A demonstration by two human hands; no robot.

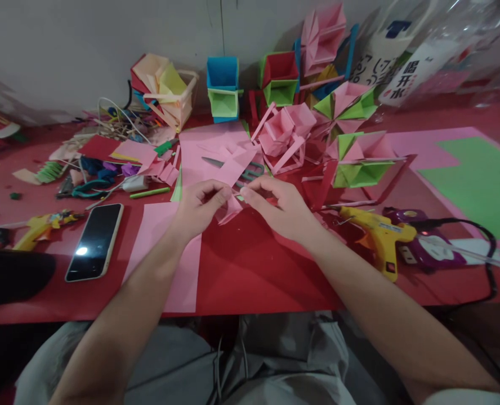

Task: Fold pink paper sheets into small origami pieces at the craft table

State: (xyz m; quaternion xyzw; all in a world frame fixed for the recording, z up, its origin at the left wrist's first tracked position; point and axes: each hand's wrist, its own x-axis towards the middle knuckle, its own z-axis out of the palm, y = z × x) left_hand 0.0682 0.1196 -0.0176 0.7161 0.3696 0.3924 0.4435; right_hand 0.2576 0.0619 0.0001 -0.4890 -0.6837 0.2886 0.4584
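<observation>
Above the front middle of the table, my left hand (pixel 201 207) is closed in a pinch on a small folded piece of pink paper (pixel 232 211). My right hand (pixel 280 209) meets it from the other side, thumb and forefinger pinched at the same paper's edge. The fingertips hide part of the piece. Just beyond them lie scissors (pixel 255 170) with dark grey handles, partly covered by a pink paper strip (pixel 234 167). Under my left forearm is a flat pink sheet (pixel 182 281).
A phone (pixel 94 242) lies left. Yellow glue guns sit at the right (pixel 379 233) and far left (pixel 34 229), the right one beside a purple power strip (pixel 433 247). Folded paper boxes (pixel 222 84) line the wall. Plastic bottles (pixel 419 67) lean at back right.
</observation>
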